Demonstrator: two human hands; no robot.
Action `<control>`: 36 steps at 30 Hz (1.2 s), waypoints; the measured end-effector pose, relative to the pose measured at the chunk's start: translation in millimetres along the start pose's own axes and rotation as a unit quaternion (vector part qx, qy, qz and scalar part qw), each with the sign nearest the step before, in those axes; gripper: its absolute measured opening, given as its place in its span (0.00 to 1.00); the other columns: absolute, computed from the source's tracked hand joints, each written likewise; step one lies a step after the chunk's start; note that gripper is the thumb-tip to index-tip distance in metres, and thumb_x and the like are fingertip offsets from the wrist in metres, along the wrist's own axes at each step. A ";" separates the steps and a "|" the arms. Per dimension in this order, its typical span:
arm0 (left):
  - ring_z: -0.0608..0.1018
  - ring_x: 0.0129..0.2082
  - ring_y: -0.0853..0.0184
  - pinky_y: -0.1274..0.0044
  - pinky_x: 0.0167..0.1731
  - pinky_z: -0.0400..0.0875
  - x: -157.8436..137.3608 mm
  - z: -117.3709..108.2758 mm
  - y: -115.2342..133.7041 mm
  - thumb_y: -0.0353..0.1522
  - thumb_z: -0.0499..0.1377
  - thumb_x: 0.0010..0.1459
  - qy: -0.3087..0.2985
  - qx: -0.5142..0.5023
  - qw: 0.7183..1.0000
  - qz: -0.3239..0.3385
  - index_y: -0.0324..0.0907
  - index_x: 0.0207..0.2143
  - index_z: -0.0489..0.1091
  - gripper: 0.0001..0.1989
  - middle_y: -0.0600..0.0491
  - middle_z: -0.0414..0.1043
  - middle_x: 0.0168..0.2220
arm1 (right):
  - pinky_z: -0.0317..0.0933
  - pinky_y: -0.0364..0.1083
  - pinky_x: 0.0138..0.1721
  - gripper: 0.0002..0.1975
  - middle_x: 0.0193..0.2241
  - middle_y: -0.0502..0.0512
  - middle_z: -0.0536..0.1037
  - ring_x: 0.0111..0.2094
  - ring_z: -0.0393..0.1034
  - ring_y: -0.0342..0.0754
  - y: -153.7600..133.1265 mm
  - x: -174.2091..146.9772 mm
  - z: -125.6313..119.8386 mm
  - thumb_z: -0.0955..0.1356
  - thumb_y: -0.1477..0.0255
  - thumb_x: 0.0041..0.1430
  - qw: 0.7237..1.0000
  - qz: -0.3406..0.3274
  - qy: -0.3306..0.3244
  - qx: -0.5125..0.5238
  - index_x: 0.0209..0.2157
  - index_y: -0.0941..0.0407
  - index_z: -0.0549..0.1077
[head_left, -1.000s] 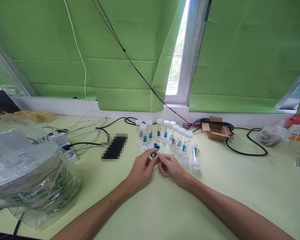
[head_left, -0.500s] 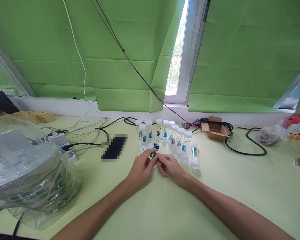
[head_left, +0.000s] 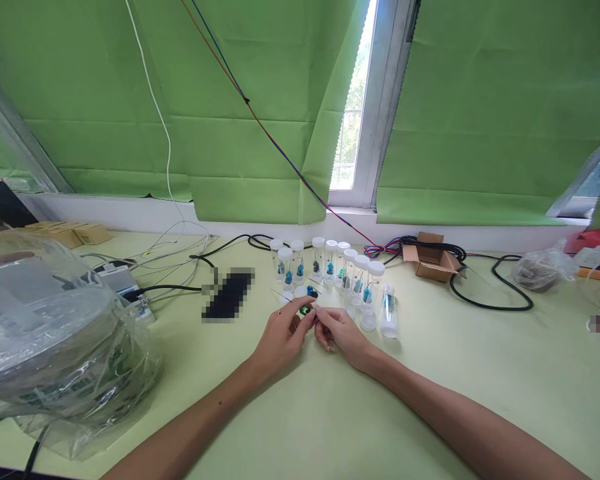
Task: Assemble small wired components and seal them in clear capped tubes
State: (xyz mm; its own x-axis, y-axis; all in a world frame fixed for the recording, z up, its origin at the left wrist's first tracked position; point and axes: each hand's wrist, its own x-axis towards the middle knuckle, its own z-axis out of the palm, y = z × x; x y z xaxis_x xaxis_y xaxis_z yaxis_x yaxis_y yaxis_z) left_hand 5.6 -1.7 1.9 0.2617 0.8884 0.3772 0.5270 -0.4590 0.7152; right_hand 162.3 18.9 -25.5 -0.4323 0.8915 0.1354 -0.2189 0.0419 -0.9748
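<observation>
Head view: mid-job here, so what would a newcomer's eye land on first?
Probably the green blinds filling the top, with a bright window gap between them. Next, perhaps, the large clear-plastic-wrapped object at lower left. Then the left hand and right hand, meeting at a small green piece mid-table, on the near side of the white-capped clear tubes.

Green blinds (head_left: 260,153), bright window (head_left: 349,143), pale table (head_left: 300,427)

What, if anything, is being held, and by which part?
A small green piece, seemingly pinched by the left hand; the gripped part, and whether the right hand grips too, cannot be told.
</observation>
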 end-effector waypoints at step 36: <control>0.75 0.23 0.71 0.80 0.24 0.68 -0.6 0.5 1.4 0.41 0.50 0.65 0.007 -0.006 1.000 0.003 0.41 0.52 0.69 0.19 0.52 0.77 0.31 | 0.47 0.42 0.16 0.31 0.11 0.46 0.64 0.13 0.53 0.38 2.1 2.2 0.2 0.62 0.44 0.58 1.000 0.023 0.013 -0.008 0.20 0.58 0.69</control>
State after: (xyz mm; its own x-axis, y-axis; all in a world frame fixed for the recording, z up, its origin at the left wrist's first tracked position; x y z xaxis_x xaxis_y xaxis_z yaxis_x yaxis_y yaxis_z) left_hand 6.6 -2.8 2.4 0.2536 0.8854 0.3896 0.5165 -0.4644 0.7194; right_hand 160.8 20.8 -27.2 -0.4185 0.9041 0.0862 -0.1847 0.0081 -0.9828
